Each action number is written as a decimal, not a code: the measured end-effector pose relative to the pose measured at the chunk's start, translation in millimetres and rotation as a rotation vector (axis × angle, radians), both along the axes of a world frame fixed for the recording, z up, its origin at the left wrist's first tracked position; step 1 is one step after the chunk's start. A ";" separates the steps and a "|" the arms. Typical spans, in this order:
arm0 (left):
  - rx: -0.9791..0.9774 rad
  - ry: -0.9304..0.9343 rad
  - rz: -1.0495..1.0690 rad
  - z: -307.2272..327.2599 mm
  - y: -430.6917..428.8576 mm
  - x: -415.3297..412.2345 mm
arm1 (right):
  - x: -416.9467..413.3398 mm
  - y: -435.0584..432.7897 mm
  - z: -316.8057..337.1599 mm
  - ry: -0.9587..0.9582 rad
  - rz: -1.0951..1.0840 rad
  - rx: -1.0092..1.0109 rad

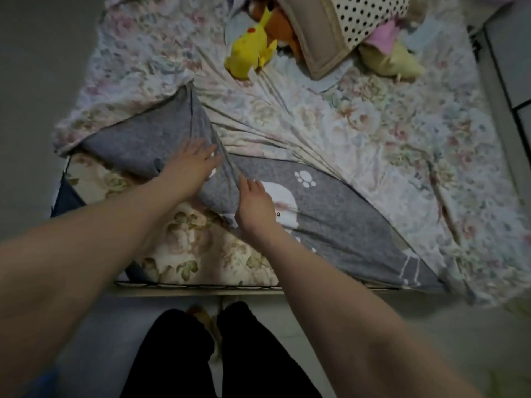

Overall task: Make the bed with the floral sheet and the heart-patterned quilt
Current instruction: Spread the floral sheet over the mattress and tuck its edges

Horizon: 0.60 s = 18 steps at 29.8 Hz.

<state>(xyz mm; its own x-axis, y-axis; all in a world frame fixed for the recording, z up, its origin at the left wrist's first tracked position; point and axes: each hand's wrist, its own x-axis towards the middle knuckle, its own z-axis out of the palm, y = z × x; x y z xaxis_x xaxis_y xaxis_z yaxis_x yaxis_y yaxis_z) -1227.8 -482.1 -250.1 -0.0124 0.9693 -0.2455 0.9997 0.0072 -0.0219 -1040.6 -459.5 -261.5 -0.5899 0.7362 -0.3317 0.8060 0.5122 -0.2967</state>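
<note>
1. One corner of the flowered mattress [172, 239] lies bare nearest you, just inside the bed's wire frame [201, 286].
2. Two hands reach over it onto one grey printed cover [330, 208]. Your left hand [191, 165] is flat, with its fingers straight and spread, pressing the cloth. Your right hand [255, 203] sits nearer to you, with its fingertips at a raised ridge in the cover. Whether they pinch the ridge or only rest there, I cannot tell.
3. One ridge runs away from you between the hands, leaning far-left.
4. One floral sheet [359, 124] lies beyond and to the right of both hands, bunched up. Its drawn-back edge runs on a diagonal from near-right to far-left, and its folds fan out from just past your left fingertips. Your left hand is the closer one to that edge, so I judge it is better placed to draw the sheet back toward you.
5. Farthest off are two plush toys, a yellow plush [250, 50] and an orange plush [280, 30], touching each other. Beside them are one beige-edged cushion [313, 38] and one polka-dot cloth [367, 15].
6. No heart-patterned quilt can be picked out from here.
</note>
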 end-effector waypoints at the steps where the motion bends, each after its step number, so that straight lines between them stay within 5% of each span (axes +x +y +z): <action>1: 0.005 -0.002 -0.031 -2.5 10.4 -6.3 | -7.2 8.2 -6.2 0.011 0.002 -0.007; 18: -0.219 0.051 -0.132 -120.4 87.0 -88.8 | -84.1 100.6 -161.5 -0.076 -0.134 -0.243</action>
